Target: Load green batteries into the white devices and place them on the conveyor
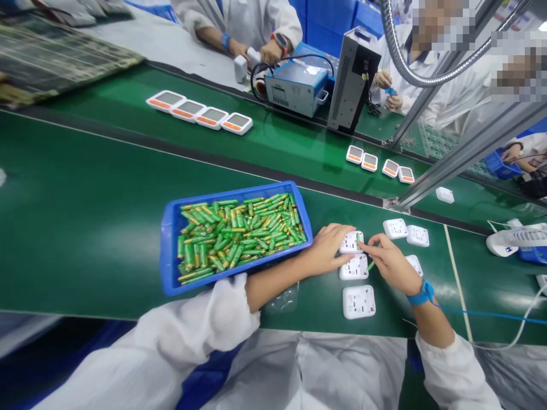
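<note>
White square device housings with their backs up lie on the green bench. My left hand (329, 249) steadies the far one, a white device (348, 244), its fingers along the top edge and its thumb near the lower side. My right hand (392, 263) presses a green battery (358, 239) into that device with its fingertips. A second green battery (371, 266) sticks out below the right fingers. Nearer to me are another white device (354, 267) and a separate one (358, 302). A blue bin (170, 250) full of green and gold batteries stands left of my left hand.
More white devices (395, 228) lie right of my hands. Beyond a dark rail, screen-up devices (237, 123) sit in rows. A metal post (448, 165) rises at right. A blue cord (491, 316) runs from my right wristband. Co-workers' hands (271, 52) work across the bench.
</note>
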Available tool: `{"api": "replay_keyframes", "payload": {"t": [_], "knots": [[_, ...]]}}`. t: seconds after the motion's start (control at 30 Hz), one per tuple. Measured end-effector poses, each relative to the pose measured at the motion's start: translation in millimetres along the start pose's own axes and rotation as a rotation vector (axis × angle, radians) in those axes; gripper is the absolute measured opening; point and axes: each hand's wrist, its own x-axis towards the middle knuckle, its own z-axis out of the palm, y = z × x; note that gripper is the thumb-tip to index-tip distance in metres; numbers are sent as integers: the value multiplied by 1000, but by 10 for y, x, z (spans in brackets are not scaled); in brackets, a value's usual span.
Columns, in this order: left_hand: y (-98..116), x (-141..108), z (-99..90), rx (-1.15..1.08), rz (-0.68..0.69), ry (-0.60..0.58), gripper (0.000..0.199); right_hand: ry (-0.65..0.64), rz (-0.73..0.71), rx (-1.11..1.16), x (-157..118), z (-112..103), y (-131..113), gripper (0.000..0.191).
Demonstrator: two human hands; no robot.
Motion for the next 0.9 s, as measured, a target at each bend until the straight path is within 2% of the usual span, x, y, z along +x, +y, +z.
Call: {"api": "replay_keyframes", "payload": {"t": [0.13,0.27,0.4,0.5,0.63,0.77,0.9], "knots": [[-5,-5,1,2,-1,-7,61,-21,-16,-11,23,8,28,53],[2,-13,-12,31,-13,3,59,14,-18,48,65,80,76,50],[11,-24,-35,57,-27,-11,59,178,94,285,94,151,182,39],[14,-30,-44,58,-25,-31,57,338,200,498,150,220,229,40],[-11,-26,-34,63,-35,-25,48,457,227,563,294,329,191,38],[-52,-22,-11,50,-54,0,48,473,266,576,387,397,147,35],[-57,-24,-8,35,-60,13,48,426,280,628,356,395,166,31]]}}
